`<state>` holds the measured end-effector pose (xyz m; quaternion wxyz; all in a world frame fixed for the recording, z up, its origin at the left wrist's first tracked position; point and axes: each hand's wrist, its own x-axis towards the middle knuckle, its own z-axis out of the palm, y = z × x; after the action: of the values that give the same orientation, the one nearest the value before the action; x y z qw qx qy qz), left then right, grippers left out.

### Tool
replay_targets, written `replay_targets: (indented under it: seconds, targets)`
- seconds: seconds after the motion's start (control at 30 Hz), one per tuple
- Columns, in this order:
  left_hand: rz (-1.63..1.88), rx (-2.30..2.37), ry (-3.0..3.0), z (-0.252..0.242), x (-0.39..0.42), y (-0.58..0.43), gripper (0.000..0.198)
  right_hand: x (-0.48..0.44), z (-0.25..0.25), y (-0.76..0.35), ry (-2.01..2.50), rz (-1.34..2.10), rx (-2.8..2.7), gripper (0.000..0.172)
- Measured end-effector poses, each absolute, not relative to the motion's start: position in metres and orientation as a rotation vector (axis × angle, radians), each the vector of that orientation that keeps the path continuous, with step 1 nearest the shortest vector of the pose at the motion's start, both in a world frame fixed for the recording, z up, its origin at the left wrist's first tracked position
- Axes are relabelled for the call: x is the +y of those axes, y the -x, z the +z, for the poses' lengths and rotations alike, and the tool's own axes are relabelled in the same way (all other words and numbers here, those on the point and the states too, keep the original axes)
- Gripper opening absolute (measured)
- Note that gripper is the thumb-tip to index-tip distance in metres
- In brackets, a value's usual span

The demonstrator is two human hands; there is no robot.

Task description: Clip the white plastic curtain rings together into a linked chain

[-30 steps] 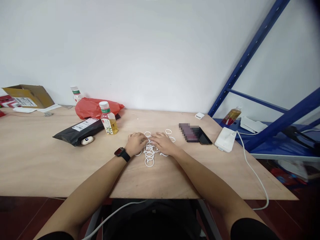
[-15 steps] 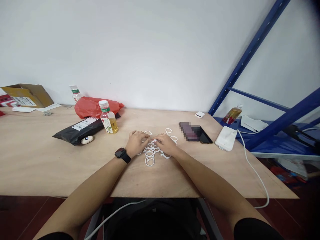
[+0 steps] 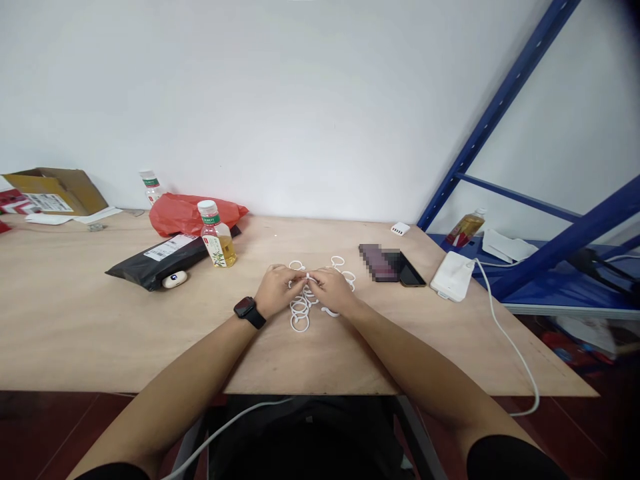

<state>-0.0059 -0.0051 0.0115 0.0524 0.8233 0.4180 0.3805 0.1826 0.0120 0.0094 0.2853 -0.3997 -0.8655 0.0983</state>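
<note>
My left hand (image 3: pixel 276 291) and my right hand (image 3: pixel 334 291) meet over several loose white plastic curtain rings (image 3: pixel 300 324) on the wooden table. Between the thumbs and fingertips of both hands is a small white curtain ring (image 3: pixel 308 275), pinched from either side. Most of that ring is hidden by my fingers. Other rings lie overlapping below the hands, and a few sit beyond them, such as a ring (image 3: pixel 337 261) behind my right hand. A black watch (image 3: pixel 245 307) is on my left wrist.
To the left stand a tea bottle (image 3: pixel 217 240), a black parcel (image 3: pixel 155 263), a white earbud case (image 3: pixel 175 279) and a red bag (image 3: pixel 175 213). Phones (image 3: pixel 411 270) and a white power bank (image 3: pixel 453 277) with a cable lie on the right, near a blue rack (image 3: pixel 500 100).
My left hand has moved slightly right, its fingertips now meeting those of my right hand at the ring. My right hand has barely moved.
</note>
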Motion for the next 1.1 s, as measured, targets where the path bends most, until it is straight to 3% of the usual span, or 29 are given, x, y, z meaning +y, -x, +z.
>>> replay_targets:
  seconds: [0.33,0.5,1.1]
  targets:
    - [1.188,1.238,-2.643,0.016,-0.009,0.005,0.014,0.008,0.013,-0.184,0.982,0.605,-2.116,0.022]
    - [1.087,1.230,-2.739,0.019,-0.012,0.004,0.018,0.009,0.010,-0.182,1.052,0.606,-2.096,0.015]
    - [1.048,1.235,-2.745,0.018,-0.012,0.002,0.019,0.012,0.009,-0.184,1.040,0.490,-2.126,0.017]
